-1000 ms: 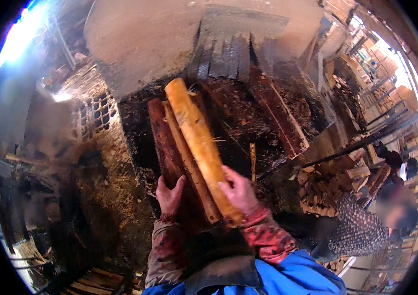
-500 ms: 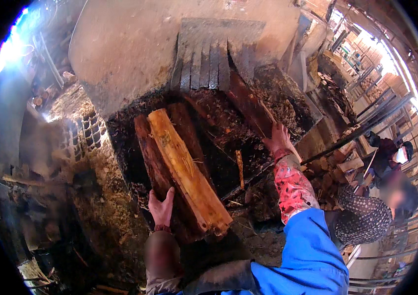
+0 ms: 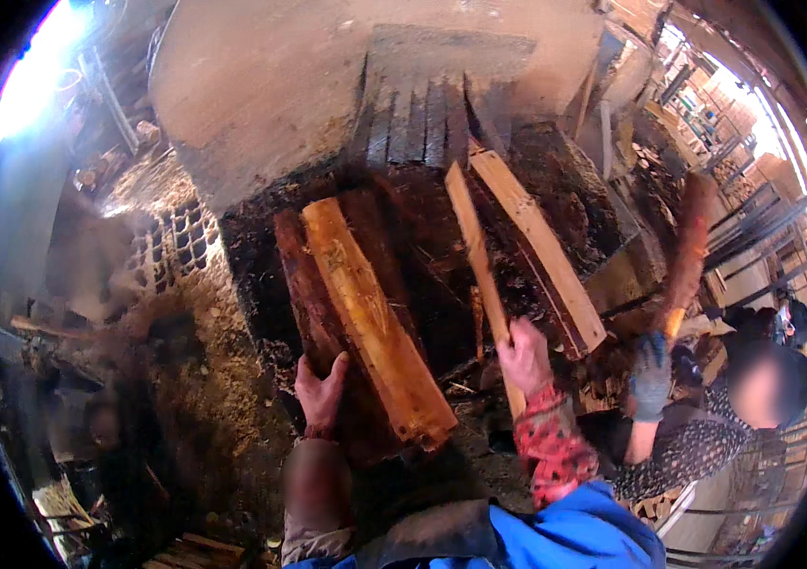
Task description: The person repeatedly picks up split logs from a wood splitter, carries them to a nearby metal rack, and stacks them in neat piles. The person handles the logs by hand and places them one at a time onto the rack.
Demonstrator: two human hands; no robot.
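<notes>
My right hand (image 3: 525, 357) is closed around the lower end of a thin, pale wood strip (image 3: 475, 248), which slants up across the dark work surface. My left hand (image 3: 321, 394), thumb and fingers spread, rests against the lower left edge of a dark reddish wood slab (image 3: 301, 275). Beside that slab lies a thick yellow-orange split slab (image 3: 370, 318), its lower end near me. A pale sawn board (image 3: 541, 248) with a dark bark edge lies right of the strip, its far end by hanging dark flaps (image 3: 413, 123).
A co-worker (image 3: 707, 417) at the right holds up a bark-covered log (image 3: 688, 251) in a gloved hand (image 3: 651, 375). A large tan panel (image 3: 261, 95) stands behind the flaps. A honeycomb-like grid (image 3: 176, 242) and sawdust (image 3: 223, 398) are at the left.
My right hand has moved nearer me and now grips the thin strip. The pale board now shows at the right. The co-worker has raised a log. My left hand stays by the dark slab.
</notes>
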